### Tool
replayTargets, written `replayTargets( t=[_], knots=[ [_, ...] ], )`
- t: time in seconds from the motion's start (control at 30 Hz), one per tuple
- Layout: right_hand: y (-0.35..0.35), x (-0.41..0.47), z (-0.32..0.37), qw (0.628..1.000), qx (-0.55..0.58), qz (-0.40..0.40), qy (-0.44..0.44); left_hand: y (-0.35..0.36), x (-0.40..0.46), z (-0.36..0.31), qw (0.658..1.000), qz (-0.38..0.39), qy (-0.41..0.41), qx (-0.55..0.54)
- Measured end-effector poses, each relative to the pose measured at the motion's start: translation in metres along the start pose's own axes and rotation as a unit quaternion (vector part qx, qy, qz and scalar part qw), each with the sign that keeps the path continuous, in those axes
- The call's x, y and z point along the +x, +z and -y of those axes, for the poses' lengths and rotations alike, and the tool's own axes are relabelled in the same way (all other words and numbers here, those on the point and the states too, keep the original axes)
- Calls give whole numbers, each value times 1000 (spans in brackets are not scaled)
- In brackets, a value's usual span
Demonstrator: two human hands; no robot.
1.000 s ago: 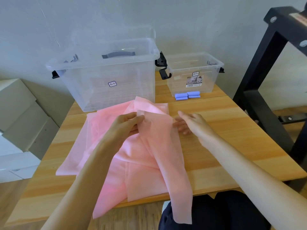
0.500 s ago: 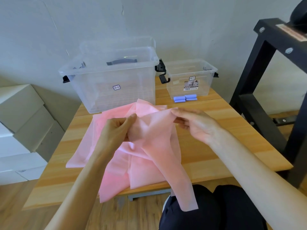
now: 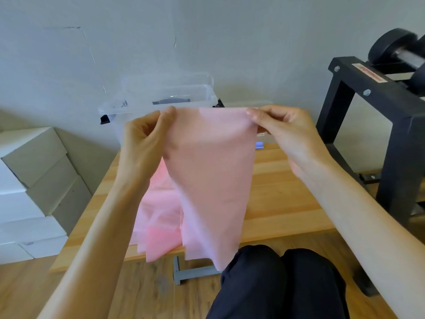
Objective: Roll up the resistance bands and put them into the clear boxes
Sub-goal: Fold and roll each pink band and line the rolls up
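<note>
2 hands raised, both pinching.
The left hand and right hand were held up level, well apart, thumbs against curled fingers, forearms reaching forward.

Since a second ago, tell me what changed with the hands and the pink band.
Both hands rose off the table. The left hand and right hand now pinch the top corners of one pink band, holding it up stretched flat so it hangs down. The pink pile stays on the table, and the large clear box stays behind.

pink band: held up, hanging flat | pink pile: on table | clear box: open, behind
</note>
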State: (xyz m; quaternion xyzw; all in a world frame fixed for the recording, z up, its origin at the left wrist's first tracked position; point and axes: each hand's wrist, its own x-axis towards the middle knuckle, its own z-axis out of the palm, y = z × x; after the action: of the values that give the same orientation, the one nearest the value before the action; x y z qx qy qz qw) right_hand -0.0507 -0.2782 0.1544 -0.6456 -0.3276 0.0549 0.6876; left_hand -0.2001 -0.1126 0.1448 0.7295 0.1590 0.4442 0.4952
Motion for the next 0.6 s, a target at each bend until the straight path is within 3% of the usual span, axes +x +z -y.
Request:
replayTargets(
  t=[0.17,0.27,0.43,0.6],
  knots=[
    [-3,-12,28,999,23,-15,-31,-8,-2,-26,997,-12,73,6],
    [-5,-26,42,998,29,16,-46,-21,-6,-33,995,-26,95,22],
    [-13,-56,49,996,-5,-17,-89,-37,-29,-39,991,-58,117,31],
    [-21,-109,49,995,7,40,-92,-52,-68,-33,995,39,93,-1]
  ],
)
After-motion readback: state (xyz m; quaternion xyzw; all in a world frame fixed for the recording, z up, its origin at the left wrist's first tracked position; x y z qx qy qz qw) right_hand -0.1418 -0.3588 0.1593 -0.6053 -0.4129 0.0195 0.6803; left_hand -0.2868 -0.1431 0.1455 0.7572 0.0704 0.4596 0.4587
